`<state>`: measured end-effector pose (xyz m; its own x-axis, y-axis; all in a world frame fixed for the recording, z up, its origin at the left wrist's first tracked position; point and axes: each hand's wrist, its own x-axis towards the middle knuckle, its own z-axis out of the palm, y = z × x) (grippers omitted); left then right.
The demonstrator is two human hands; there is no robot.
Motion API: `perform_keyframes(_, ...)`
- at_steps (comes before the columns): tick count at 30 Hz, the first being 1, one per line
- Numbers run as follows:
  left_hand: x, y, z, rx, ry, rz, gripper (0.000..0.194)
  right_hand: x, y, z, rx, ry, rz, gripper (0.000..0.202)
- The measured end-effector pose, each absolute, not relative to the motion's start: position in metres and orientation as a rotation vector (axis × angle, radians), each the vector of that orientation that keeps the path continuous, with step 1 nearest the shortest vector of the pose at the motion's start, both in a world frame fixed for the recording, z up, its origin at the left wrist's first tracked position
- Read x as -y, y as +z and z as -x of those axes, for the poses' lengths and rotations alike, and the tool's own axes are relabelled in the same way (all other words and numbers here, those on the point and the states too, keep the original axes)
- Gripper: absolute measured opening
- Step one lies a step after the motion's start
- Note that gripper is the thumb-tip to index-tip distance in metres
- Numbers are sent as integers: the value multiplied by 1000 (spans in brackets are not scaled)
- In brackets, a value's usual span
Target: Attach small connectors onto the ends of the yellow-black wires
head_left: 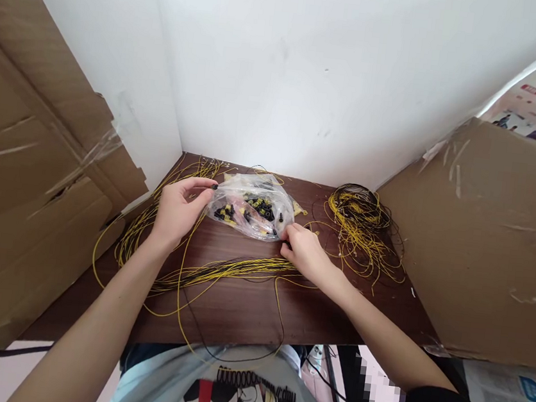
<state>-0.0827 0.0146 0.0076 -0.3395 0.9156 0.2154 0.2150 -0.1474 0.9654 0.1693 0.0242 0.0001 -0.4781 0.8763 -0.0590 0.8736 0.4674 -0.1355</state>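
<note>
The left hand (180, 209) is holding a small black piece (214, 187) in a narrow fingertip grip, while the right hand (309, 252) is apparently pinching the near right edge of the clear plastic bag (276, 193). The bag is lying mid-tabletop (236, 310), beyond the near wires (236, 266), and is containing black and yellow parts (260, 206); a hard tug could be tipping it, spilling them among the strands
</note>
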Motion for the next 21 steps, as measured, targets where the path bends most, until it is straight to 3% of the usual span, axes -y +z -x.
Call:
perform_keyframes(11,-16,7,84,-1443,1597,-1246,28,-32,-1,-190,2556,224,1694,21)
perform_keyframes(21,-16,6,72,-1395,1523,-1160,30,-64,42,-149,2215,760,1056,12)
